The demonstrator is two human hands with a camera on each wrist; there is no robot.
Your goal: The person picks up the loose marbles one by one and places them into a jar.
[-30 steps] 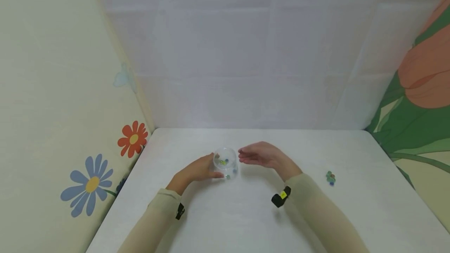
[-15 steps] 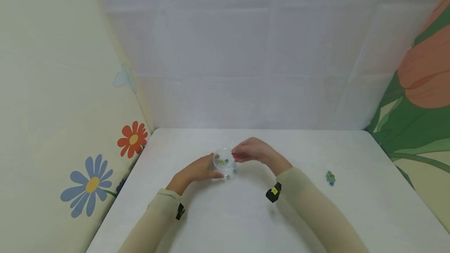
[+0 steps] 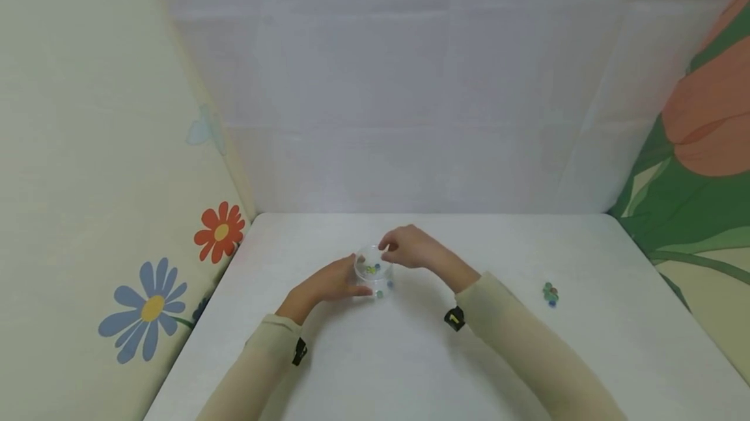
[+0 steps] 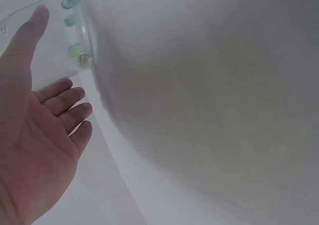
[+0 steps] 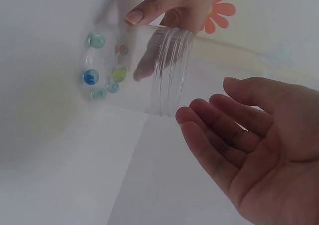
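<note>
A clear round jar (image 3: 383, 276) with a threaded neck (image 5: 172, 75) stands upright on the white table. Several glass marbles (image 5: 90, 77), in green, blue, yellow and orange tints, lie on its bottom. My left hand (image 3: 329, 282) holds the jar from the left, its thumb (image 4: 37, 23) along the near side and its fingers round the far side. At the jar's mouth, on the right, hovers my right hand (image 3: 413, 248). Its thumb (image 5: 249, 88) and bent fingers (image 5: 209, 150) are apart, with nothing seen between them.
A small cluster of marbles (image 3: 551, 293) lies on the table to the right, beyond the right sleeve (image 3: 527, 343). White cloth (image 3: 410, 115) hangs behind the table (image 3: 422, 356). Flower-patterned panels stand at left and right.
My right hand has moved left, from beside the jar to its mouth; its fingertips, close together half a second ago, are now parted. The left hand and jar have stayed in place.
</note>
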